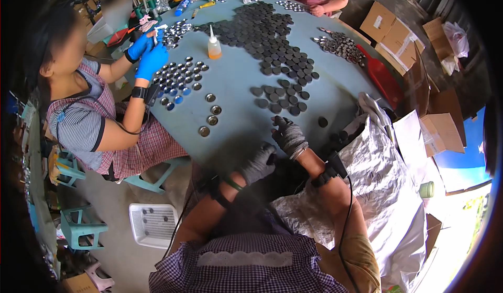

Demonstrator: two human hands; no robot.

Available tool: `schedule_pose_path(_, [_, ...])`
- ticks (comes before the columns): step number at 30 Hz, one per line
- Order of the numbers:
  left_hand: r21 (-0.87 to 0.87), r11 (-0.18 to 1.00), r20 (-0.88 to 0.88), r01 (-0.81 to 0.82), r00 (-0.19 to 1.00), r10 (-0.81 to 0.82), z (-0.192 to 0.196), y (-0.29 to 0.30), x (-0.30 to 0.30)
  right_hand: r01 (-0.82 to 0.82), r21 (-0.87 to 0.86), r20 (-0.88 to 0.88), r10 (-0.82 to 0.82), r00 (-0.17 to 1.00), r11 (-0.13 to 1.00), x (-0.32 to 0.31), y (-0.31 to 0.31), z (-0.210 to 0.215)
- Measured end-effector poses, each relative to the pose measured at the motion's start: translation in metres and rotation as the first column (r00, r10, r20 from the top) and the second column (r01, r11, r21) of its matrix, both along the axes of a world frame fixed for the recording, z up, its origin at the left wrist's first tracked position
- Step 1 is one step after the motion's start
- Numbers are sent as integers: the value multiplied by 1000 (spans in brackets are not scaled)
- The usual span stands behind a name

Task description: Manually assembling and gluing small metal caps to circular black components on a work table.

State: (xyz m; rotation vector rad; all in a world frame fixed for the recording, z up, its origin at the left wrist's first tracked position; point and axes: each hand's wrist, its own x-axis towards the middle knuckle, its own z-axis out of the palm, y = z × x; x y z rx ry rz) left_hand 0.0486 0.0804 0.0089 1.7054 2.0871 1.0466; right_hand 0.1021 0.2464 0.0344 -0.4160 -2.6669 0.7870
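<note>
Table (236, 94): one, judged mid-job, with near caps lined up, far heaps left.
Sack (361, 162): one, silver, toward 4 o'clock.
Hands: left hand (257, 163) curled at 6 o'clock, right hand (290, 136) half-curled at 5; too shadowed to tell whether holding anything.
Bottle (214, 48): one, 10 o'clock.
Black discs (272, 44): uncountably many, 12 to 5 o'clock.
Silver caps (212, 119): four, 8 o'clock.

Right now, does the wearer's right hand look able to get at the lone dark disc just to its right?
Probably yes: the gloved right hand is near the lone dark disc, and nothing seems to stand between them on the tabletop. Whether that hand holds something is unclear.
</note>
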Motion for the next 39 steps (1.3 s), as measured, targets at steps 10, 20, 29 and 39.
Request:
schedule_pose_path(10, [180,932,-265,-314,897,353,16,-66,-24,-25,-158,-27,21,999,987,-2,-7,-9])
schedule_pose_path(20, [150,925,169,-350,931,325,4,-55,-14,33,-976,78,-206,975,-213,-13,-6,-40])
schedule_pose_path(29, [270,834,647,-482,732,214,16,-61,-6,-241,-797,-45,344,938,553,8,-42,5])
schedule_pose_path(39, [271,815,642,-512,727,244,11,-67,-13,151,-971,200,283,938,185,3,-37,-1])
